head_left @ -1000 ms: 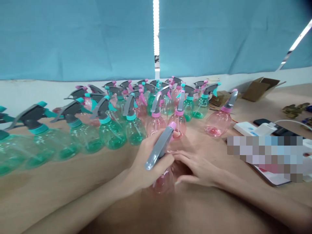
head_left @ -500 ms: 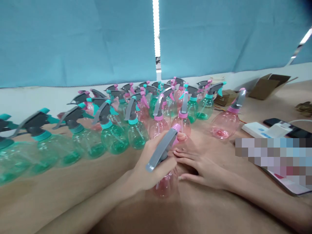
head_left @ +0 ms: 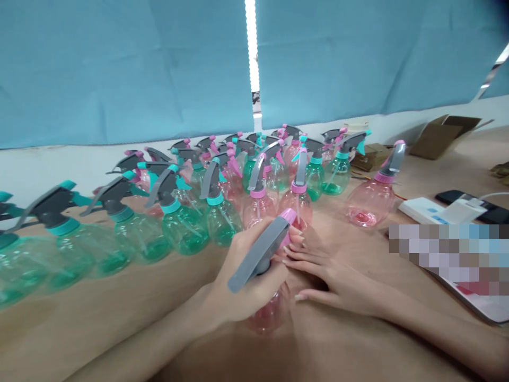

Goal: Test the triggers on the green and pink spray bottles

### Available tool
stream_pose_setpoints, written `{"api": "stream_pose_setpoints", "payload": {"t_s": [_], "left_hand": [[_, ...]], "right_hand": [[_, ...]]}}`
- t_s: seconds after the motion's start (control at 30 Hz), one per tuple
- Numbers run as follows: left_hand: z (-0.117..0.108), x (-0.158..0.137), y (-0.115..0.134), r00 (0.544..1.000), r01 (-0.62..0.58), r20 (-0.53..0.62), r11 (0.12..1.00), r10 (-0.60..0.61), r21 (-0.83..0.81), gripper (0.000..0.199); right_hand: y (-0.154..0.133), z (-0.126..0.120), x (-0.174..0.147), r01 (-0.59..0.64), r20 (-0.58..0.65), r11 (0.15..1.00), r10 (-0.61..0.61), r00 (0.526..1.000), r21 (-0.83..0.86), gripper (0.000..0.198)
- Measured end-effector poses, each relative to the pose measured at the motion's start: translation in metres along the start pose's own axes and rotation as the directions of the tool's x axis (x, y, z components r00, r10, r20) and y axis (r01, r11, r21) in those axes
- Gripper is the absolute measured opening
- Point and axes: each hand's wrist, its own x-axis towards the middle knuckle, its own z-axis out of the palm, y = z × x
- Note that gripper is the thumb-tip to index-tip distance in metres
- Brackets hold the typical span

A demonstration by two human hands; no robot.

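A pink spray bottle (head_left: 265,317) with a grey trigger head and pink nozzle stands in front of me. My left hand (head_left: 238,281) is wrapped around its neck, just under the grey lever. Beside the bottle, on its right, my right hand (head_left: 334,276) lies low over the table with its fingers stretched out. Its fingertips come up to the bottle near my left hand; whether they touch it I cannot tell. Right behind stand two more pink spray bottles (head_left: 297,206). Another pink spray bottle (head_left: 369,204) is farther right.
Green spray bottles (head_left: 185,231) form a row along the left, with several more pink and green ones behind. On the right are a white power strip (head_left: 425,212), a dark phone (head_left: 493,209) and a partly blurred flat item (head_left: 489,307). A cardboard box (head_left: 437,138) sits at the back.
My left hand and the pink bottle have shifted slightly toward me and left, with the grey lever turned a little. My right hand stays stretched out beside the bottle.
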Motion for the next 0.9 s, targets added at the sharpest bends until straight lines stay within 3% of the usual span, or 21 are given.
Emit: {"api": "stream_pose_setpoints", "payload": {"t_s": [0.43, 0.7, 0.9], "left_hand": [[-0.0027, -0.0029, -0.0011, 1.0, 0.002, 0.009, 1.0, -0.002, -0.003, 0.016], [-0.0055, 0.0019, 0.0002, 0.998, -0.019, 0.058, 0.997, 0.023, -0.078, 0.02], [-0.0043, 0.0016, 0.0005, 0.997, 0.046, 0.064, 0.997, -0.042, -0.06, 0.019]], "right_hand": [[0.0017, -0.0018, -0.0042, -0.017, 0.033, 1.0, 0.017, 0.999, 0.009, 0.067], [0.003, -0.002, -0.0058, -0.028, 0.055, 0.999, 0.029, 0.998, -0.018, 0.065], [0.0046, 0.0, -0.0067, 0.006, 0.014, 0.999, -0.006, 1.0, -0.035, 0.064]]}}
